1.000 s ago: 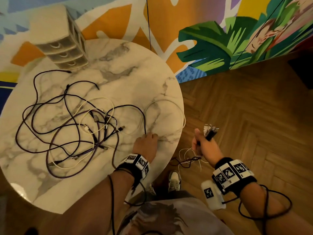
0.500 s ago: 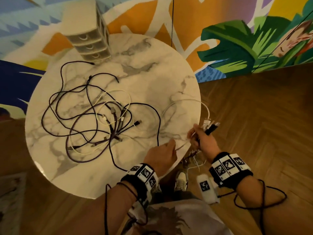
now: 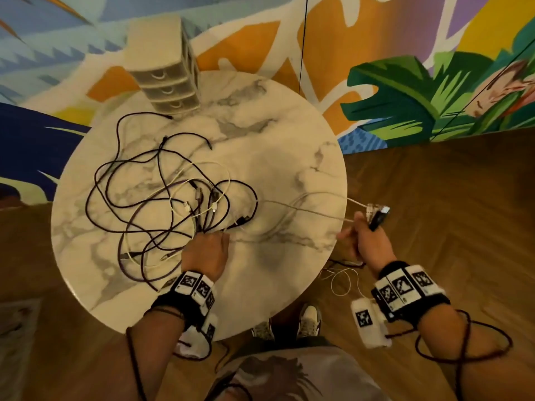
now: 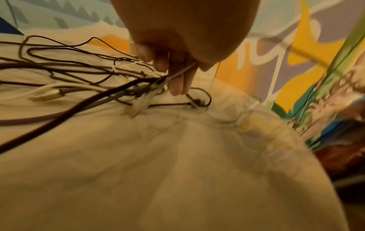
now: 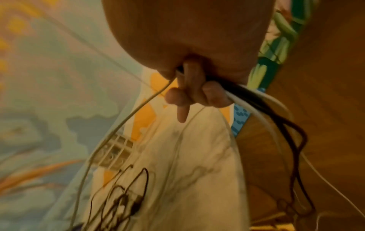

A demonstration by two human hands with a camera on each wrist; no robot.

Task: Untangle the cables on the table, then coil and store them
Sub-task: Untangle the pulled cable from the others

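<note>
Right now the white cable [image 3: 304,211] is what matters: it runs taut across the marble tabletop [image 3: 275,157], its long axis lying almost straight between our two hands, from the knot of dark and white cables [image 3: 162,204] out to the tabletop's edge nearest our right side. At the knot end, our left hand [image 3: 207,251] rests at the near side of the tangle; in the left wrist view its fingers [image 4: 178,81] are mostly straight, with a thin pale strand crossing between two of them (blur keeps us from saying whether they truly pinch it or only pin it down). At the other end, our right hand [image 3: 369,241] sits just off the tabletop's edge, its fingers [image 5: 212,95] curled round a bundle of freed plugs and cable ends [image 3: 376,215], with slack from those hanging below the hand toward the floor [image 3: 434,198].

So the white cable leaves the tangle away from the left fingers and toward the right hand, and we judge that any further pull has to follow that same line, outward from the knot. The left hand is the nearer one to the tangle and looks placed to hold the rest back. Beyond the tangle, at the far edge of the tabletop, stands the small drawer unit [image 3: 166,79], presumably where coiled cables go.
</note>
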